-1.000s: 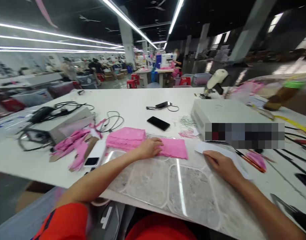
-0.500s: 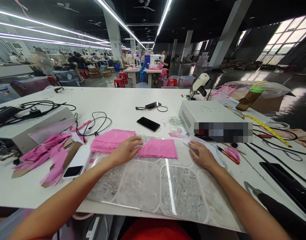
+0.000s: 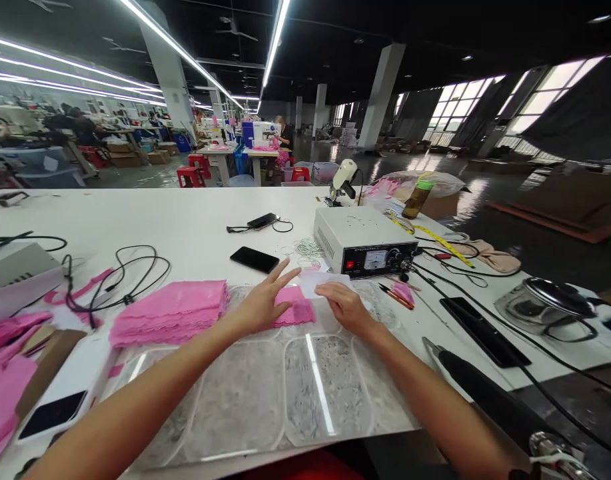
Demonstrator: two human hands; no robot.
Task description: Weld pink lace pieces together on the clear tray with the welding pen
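Observation:
My left hand is open, its fingers spread over a small piece of pink lace-edged fabric, and it partly hides that piece. My right hand pinches the near edge of a thin white sheet, perhaps paper or a template. The sheet overlaps the far right part of the pink piece. Left of my hands lies a thick stack of pink scallop-edged fabric. A clear mat with a rounded-square pattern is spread under the fabric.
Behind my hands lie a black phone and another phone with a cord. A grey power box stands at the right, near pens, cables and a black hand tool. A white device sits at the left.
The view has turned to the right. My right hand has brought the white sheet leftward to the small pink piece. My left hand's fingers have lifted and spread.

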